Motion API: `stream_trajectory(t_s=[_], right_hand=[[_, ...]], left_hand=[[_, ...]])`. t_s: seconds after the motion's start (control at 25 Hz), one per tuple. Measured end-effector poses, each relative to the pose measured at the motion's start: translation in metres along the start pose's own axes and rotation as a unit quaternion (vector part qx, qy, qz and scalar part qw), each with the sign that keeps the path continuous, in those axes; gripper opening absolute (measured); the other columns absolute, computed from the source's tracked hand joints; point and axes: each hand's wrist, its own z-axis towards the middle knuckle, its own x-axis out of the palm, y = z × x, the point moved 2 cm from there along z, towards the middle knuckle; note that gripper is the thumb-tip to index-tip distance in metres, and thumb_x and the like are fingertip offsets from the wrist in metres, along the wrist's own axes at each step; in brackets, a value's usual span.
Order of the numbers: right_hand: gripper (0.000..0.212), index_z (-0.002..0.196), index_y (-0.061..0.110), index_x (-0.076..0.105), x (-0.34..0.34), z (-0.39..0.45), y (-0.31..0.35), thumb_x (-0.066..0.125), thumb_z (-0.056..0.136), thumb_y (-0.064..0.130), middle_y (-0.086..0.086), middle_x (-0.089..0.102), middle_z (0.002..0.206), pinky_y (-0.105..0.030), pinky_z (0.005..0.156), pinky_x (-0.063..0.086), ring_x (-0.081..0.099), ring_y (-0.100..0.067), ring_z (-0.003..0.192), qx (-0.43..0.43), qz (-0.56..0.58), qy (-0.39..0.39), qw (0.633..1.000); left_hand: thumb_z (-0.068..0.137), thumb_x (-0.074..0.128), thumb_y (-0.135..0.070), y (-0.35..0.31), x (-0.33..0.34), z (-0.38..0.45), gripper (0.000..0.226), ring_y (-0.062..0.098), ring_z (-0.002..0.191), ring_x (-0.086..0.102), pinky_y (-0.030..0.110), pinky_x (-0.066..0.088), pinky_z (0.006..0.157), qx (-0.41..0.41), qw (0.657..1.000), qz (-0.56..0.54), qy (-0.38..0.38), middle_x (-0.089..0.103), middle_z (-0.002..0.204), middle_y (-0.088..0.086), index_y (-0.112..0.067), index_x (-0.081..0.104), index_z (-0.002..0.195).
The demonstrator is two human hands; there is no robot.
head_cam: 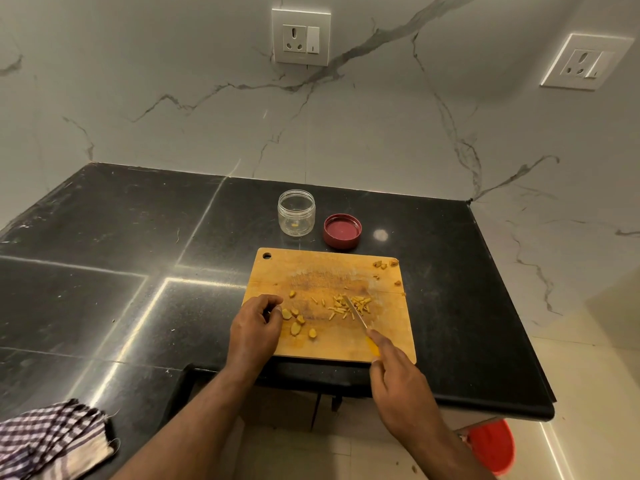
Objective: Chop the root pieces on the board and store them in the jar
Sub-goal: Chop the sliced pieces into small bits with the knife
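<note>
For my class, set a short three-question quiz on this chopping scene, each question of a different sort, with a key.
1. True or false: the lid is screwed onto the jar.
2. Which hand holds the knife? A) left B) right C) neither
3. Fill in: the thin cut strips lie on the cutting ____.

Key
1. False: the lid lies on the counter beside the open jar.
2. B: the right hand has its grip on the yellow handle, while the left hand rests by the thicker root slices.
3. board
</note>
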Motion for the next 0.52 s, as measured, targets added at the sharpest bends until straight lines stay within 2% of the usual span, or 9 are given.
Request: stream_trajectory(t_s=[0.16, 0.28, 0.44, 0.52], right_hand=[[0.049, 0.15, 0.039, 0.026, 0.016, 0.007, 0.021, 0.037, 0.103, 0.028, 0.012, 0.052, 0.122, -0.027, 0.081, 0.049, 0.055, -0.007, 0.095, -0.05, -0.008, 0.047, 0.998], [0.048, 0.15, 0.038, 0.025, 0.026, 0.016, 0.022, 0.035, 0.104, 0.03, 0.011, 0.052, 0.118, -0.025, 0.076, 0.046, 0.053, -0.007, 0.09, -0.051, -0.03, 0.061, 0.996], [0.048, 0.149, 0.037, 0.03, 0.013, 0.01, 0.005, 0.038, 0.104, 0.027, 0.012, 0.052, 0.113, -0.023, 0.072, 0.045, 0.054, -0.009, 0.087, -0.017, -0.017, 0.013, 1.0], [0.049, 0.148, 0.043, 0.027, 0.005, 0.002, 0.001, 0.038, 0.103, 0.028, 0.015, 0.05, 0.106, -0.024, 0.066, 0.047, 0.056, -0.012, 0.08, -0.029, -0.017, -0.007, 0.999]], left_hand=[[0.097, 0.064, -0.021, 0.0, 0.0, 0.0, 0.021, 0.004, 0.095, 0.059, 0.014, 0.044, 0.076, 0.001, 1.0, 0.002, 0.004, 0.064, 0.109, -0.009, -0.021, 0.068, 0.118], [0.097, 0.065, -0.02, 0.0, 0.0, 0.0, 0.021, 0.004, 0.095, 0.058, 0.014, 0.043, 0.075, 0.002, 1.0, -0.001, 0.005, 0.063, 0.108, -0.011, -0.021, 0.068, 0.118], [0.097, 0.064, -0.021, 0.001, -0.001, 0.0, 0.023, 0.004, 0.094, 0.058, 0.018, 0.046, 0.077, -0.003, 1.0, -0.007, 0.002, 0.066, 0.112, -0.006, -0.022, 0.068, 0.119], [0.097, 0.064, -0.02, -0.001, -0.001, 0.001, 0.024, 0.005, 0.094, 0.058, 0.023, 0.05, 0.079, -0.006, 1.0, -0.021, 0.008, 0.065, 0.114, -0.005, -0.025, 0.067, 0.12]])
